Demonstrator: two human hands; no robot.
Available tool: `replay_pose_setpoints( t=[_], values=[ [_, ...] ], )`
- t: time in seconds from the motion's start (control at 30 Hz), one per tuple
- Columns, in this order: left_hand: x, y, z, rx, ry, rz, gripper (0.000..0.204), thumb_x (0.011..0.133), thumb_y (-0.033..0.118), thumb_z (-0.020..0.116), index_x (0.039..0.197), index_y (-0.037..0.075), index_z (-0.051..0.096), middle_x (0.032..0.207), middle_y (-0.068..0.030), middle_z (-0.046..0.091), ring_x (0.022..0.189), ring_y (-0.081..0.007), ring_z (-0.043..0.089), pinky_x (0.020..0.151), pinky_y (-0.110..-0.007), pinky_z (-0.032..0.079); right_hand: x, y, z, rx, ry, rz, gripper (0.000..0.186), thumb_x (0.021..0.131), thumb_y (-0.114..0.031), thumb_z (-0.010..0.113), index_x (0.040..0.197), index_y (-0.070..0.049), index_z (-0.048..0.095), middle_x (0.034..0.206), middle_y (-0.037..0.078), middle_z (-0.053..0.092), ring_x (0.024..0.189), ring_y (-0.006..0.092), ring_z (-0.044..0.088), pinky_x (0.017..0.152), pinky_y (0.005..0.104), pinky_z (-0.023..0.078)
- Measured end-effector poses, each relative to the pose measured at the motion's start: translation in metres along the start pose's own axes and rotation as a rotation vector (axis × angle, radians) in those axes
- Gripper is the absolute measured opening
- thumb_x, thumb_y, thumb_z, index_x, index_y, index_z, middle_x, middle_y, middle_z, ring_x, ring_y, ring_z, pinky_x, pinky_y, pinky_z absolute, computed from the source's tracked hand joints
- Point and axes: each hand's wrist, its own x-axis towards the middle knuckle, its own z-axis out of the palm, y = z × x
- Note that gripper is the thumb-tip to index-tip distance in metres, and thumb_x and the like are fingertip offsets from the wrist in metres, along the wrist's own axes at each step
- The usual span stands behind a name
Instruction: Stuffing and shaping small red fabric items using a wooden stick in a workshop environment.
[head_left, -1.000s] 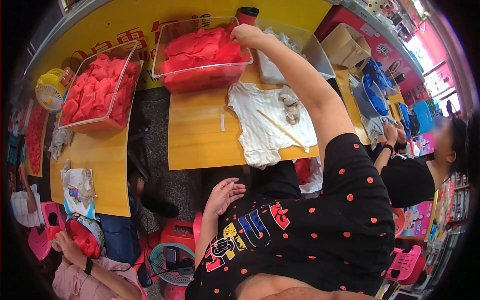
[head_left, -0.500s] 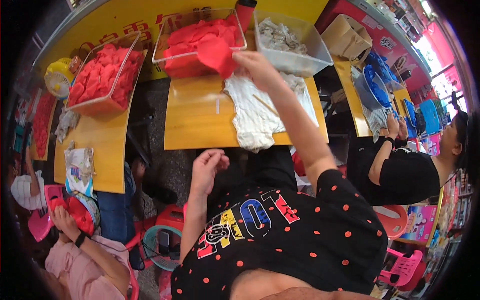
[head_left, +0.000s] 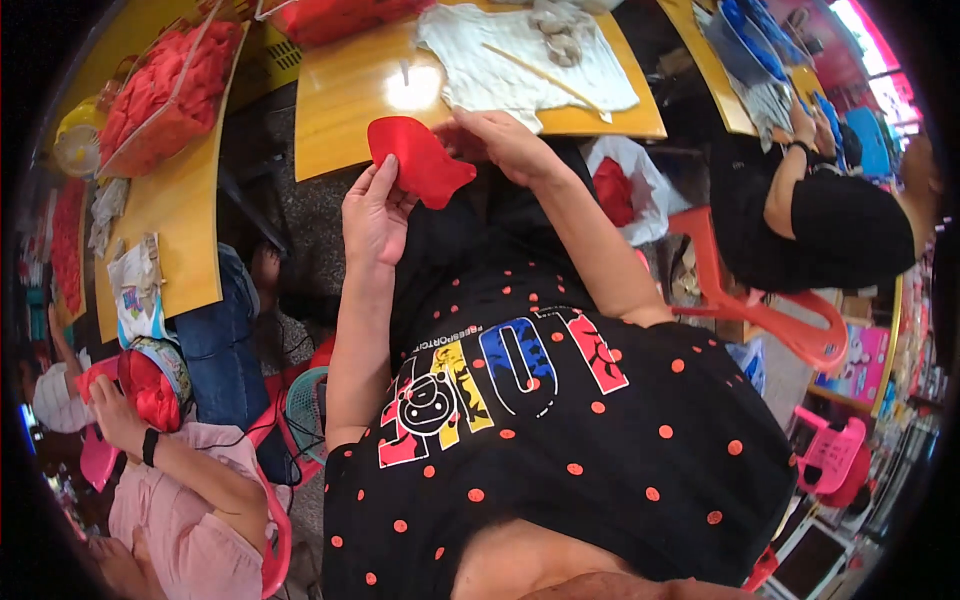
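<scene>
A thin, floppy red piece (head_left: pixel 420 160) with a rounded top and a wavy lower edge is held up in front of the near table edge. My left hand (head_left: pixel 376 215) pinches its left side, thumb on the front face and fingers behind. Curled at the piece's right edge are the fingers of my right hand (head_left: pixel 505 148), their tips partly hidden and somewhat blurred. A white cloth garment (head_left: pixel 490 75) lies spread on the table beyond, with a thin wooden stick (head_left: pixel 545 78) and a crumpled greyish cloth (head_left: pixel 560 35) on top.
The yellow-brown table (head_left: pixel 340 95) carries a bin of red pieces (head_left: pixel 340 18). Another red-filled bin (head_left: pixel 165 90) stands on the left table. A white plastic bag (head_left: pixel 640 180) hangs below the table's right part. People sit working at left and right, near a red stool (head_left: pixel 700 270).
My right hand has come back from the bin with the red piece, down to the near table edge. My left hand has risen and taken hold of it. The view has tilted downward.
</scene>
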Motion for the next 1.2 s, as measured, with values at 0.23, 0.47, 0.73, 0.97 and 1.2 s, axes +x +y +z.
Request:
replay_pose_setpoints(
  t=[0.23, 0.47, 0.73, 0.97, 1.2],
  values=[
    [-0.011, -0.010, 0.004, -0.100, -0.195, -0.236, 0.017, 0.086, 0.018, 0.061, 0.101, 0.010, 0.060, 0.093, -0.0017, 0.066, 0.083, -0.0135, 0.064, 0.073, -0.029, 0.052, -0.010, 0.025, 0.027, 0.185, -0.377, -0.055, 0.039, 0.093, -0.025, 0.048, 0.119, 0.004, 0.050, 0.119, 0.014, 0.055, 0.101, 0.0178, 0.059, 0.090, 0.0298, 0.046],
    [-0.005, -0.011, -0.016, -0.032, -0.452, -0.303, 0.023, 0.087, 0.016, 0.059, 0.106, 0.002, 0.057, 0.092, -0.0085, 0.065, 0.076, -0.0171, 0.064, 0.071, -0.030, 0.053, -0.016, 0.018, 0.017, 0.141, -0.436, -0.040, 0.028, 0.090, -0.018, 0.055, 0.110, 0.001, 0.057, 0.097, 0.007, 0.062, 0.086, 0.0132, 0.059, 0.078, 0.0256, 0.048],
    [-0.001, 0.000, -0.005, 0.096, -0.223, 0.052, 0.024, 0.091, 0.019, 0.054, 0.104, -0.001, 0.060, 0.098, -0.0069, 0.064, 0.083, -0.0108, 0.061, 0.073, -0.026, 0.049, -0.015, 0.011, 0.000, -0.283, 0.097, -0.239, 0.020, 0.084, -0.017, 0.064, 0.096, -0.002, 0.061, 0.091, 0.004, 0.063, 0.084, 0.0091, 0.057, 0.079, 0.0242, 0.046],
    [0.001, -0.016, -0.011, 0.367, -0.214, 0.084, 0.020, 0.085, 0.012, 0.063, 0.101, 0.000, 0.064, 0.090, -0.0056, 0.066, 0.075, -0.0105, 0.061, 0.066, -0.023, 0.048, -0.015, 0.011, -0.001, -0.319, 0.086, -0.228, 0.020, 0.081, -0.014, 0.067, 0.094, -0.001, 0.062, 0.086, 0.006, 0.064, 0.077, 0.0098, 0.060, 0.072, 0.0223, 0.048],
    [0.005, -0.013, -0.017, 0.437, -0.157, -0.019, 0.015, 0.083, 0.010, 0.065, 0.094, 0.001, 0.065, 0.084, -0.0042, 0.066, 0.070, -0.0098, 0.060, 0.062, -0.023, 0.049, -0.009, 0.021, -0.010, -0.440, 0.092, -0.325, 0.023, 0.080, -0.016, 0.068, 0.094, 0.001, 0.062, 0.085, 0.007, 0.065, 0.075, 0.0126, 0.061, 0.071, 0.0245, 0.049]
  ],
)
